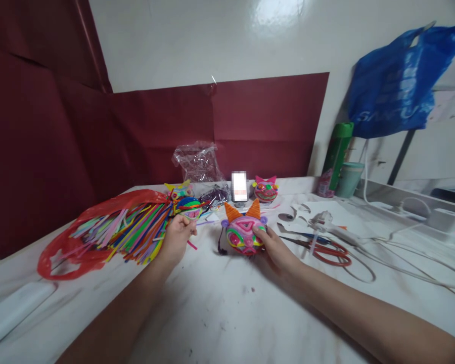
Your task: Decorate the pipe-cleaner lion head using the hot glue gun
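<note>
My right hand (272,246) grips a round pipe-cleaner animal head (243,233) with orange ears, holding it just above the white table (220,313). My left hand (177,237) is closed in a pinch on a thin pipe cleaner (192,245) beside a striped green, blue and pink ball (189,208). A red plastic bag (79,237) spilling several coloured pipe cleaners (136,232) lies just left of that hand.
Red-handled scissors (331,252), a glue gun (328,226) with its cable and metal tools lie to the right. Two more finished heads (266,189) and a phone (239,187) stand at the back. A green bottle (335,157), a cup (349,179) and a blue bag (398,86) are far right.
</note>
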`<action>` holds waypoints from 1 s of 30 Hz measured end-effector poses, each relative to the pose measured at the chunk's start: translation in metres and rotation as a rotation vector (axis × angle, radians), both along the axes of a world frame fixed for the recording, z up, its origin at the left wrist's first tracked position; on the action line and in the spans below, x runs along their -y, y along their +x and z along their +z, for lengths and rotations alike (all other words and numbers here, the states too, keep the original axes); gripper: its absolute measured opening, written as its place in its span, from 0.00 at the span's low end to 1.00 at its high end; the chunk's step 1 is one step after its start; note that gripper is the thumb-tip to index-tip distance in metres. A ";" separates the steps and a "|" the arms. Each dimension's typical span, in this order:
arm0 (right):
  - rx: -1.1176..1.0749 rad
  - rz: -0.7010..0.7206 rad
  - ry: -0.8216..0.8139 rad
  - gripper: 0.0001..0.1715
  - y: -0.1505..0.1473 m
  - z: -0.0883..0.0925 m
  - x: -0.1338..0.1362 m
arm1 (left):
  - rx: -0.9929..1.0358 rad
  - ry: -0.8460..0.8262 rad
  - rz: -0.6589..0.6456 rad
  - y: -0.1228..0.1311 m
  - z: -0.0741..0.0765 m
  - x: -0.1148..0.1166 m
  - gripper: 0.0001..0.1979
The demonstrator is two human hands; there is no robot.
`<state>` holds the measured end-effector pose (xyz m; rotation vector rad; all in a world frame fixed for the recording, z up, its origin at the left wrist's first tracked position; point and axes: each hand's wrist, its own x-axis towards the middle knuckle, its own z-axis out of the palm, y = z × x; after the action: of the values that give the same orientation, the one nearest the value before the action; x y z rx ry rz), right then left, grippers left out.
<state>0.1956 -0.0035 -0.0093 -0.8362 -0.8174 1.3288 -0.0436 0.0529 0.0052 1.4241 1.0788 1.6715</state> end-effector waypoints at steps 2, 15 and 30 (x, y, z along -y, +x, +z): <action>0.012 -0.017 -0.004 0.17 0.004 0.002 -0.003 | -0.003 -0.037 -0.057 0.002 -0.002 0.000 0.15; -0.067 -0.124 0.061 0.19 0.041 0.022 -0.028 | -0.140 -0.172 -0.093 0.008 -0.028 -0.010 0.16; -0.104 -0.048 0.029 0.22 0.037 0.019 -0.026 | -0.242 -0.124 -0.037 0.009 -0.030 -0.010 0.10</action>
<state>0.2328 0.0229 0.0100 -0.7527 -0.7290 1.3039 -0.0341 0.0632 -0.0250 1.5834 1.2570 1.4064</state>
